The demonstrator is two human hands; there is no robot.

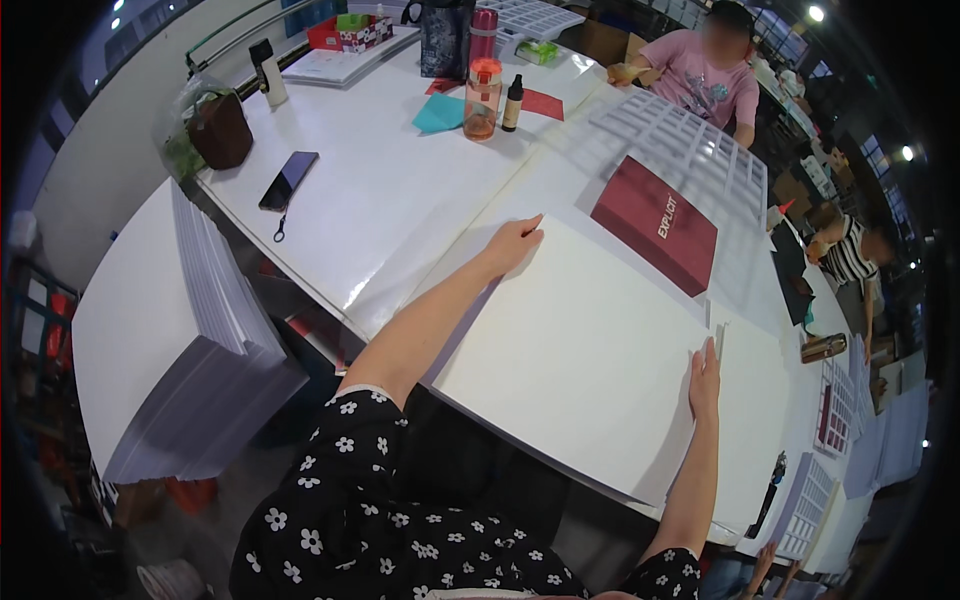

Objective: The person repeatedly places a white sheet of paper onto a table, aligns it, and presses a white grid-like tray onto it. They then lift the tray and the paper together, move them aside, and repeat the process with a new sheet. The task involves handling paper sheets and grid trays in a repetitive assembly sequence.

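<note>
A thick, flat stack of large white sheets (580, 350) lies on the table in front of me, its near edge jutting slightly past the table edge. At its far left corner, my left hand (513, 247) is closed on the sheets, thumb and fingers at the edge. My right hand (704, 382) lies along the right edge of the stack, fingers stretched out and pointing away from me. Just beyond the stack is a dark red flat box (657, 224) with light lettering on its lid.
A tall pile of white boards (150, 330) stands at left. The table holds a phone (289, 181), an orange-lidded bottle (482, 100), a small dark bottle (513, 104) and white grid trays (690, 140). A pink-shirted person (700, 70) is across the table; a striped-shirted person (853, 250) is at right.
</note>
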